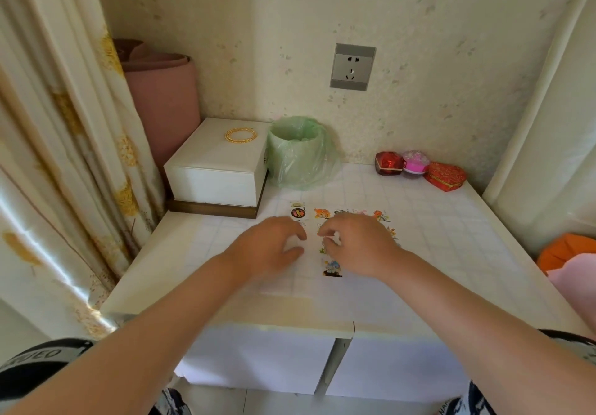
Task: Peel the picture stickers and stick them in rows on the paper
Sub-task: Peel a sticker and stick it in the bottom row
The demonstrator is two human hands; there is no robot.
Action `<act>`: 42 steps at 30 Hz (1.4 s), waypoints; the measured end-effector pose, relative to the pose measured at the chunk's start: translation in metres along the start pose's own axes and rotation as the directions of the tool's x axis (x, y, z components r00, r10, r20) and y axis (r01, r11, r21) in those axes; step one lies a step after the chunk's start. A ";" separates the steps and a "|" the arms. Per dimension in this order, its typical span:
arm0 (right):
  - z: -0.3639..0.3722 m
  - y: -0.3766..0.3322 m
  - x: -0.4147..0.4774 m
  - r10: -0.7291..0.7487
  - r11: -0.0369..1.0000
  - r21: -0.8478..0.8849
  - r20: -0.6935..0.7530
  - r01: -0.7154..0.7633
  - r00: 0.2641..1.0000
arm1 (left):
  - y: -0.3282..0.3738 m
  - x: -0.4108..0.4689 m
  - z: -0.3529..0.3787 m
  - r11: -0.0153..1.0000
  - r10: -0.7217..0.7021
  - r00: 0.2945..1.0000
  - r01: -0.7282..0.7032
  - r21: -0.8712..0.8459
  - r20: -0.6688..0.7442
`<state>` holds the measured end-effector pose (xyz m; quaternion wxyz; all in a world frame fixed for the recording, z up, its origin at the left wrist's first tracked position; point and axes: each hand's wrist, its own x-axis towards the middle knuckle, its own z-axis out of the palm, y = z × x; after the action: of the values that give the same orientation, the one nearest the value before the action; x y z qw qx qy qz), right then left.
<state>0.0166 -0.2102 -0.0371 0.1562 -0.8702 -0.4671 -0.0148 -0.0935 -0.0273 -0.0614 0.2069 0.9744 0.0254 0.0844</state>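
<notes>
A pale sheet of paper (225, 253) lies on the gridded white table top (435, 253). Picture stickers show in a row at its far edge: a dark round one (298, 212), an orange one (322, 213) and another orange one (381, 215). A blue and brown sticker (332, 268) lies nearer me. My left hand (271, 247) rests on the sheet with bent fingertips down. My right hand (358, 245) hovers beside it, thumb and forefinger pinching a small sticker (326, 239). Both hands hide the sheet's middle.
A white box (216, 169) with gold bangles (241, 135) stands at the back left, beside a bin lined with a green bag (295, 153). Three small red and pink boxes (419, 166) sit at the back right. A curtain (64, 156) hangs on the left.
</notes>
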 end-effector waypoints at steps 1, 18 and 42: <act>-0.004 -0.002 0.009 0.022 1.000 0.021 0.026 -0.022 0.999 | -0.004 0.004 -0.006 0.999 -0.037 0.999 0.037 0.018 -0.032; 0.024 0.016 0.109 0.052 0.999 -0.018 0.319 -0.049 0.946 | -0.026 0.060 0.004 0.979 -0.149 0.988 0.154 0.134 -0.046; -0.027 -0.004 0.088 0.250 0.579 0.777 0.119 -0.247 0.961 | 0.001 0.056 -0.037 0.705 -0.478 0.857 0.245 -0.666 -0.192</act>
<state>0.0661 -0.1450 0.0046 0.5217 -0.7703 -0.2996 0.2112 -0.0450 -0.0092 -0.0191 0.5195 0.7947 0.2266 0.2170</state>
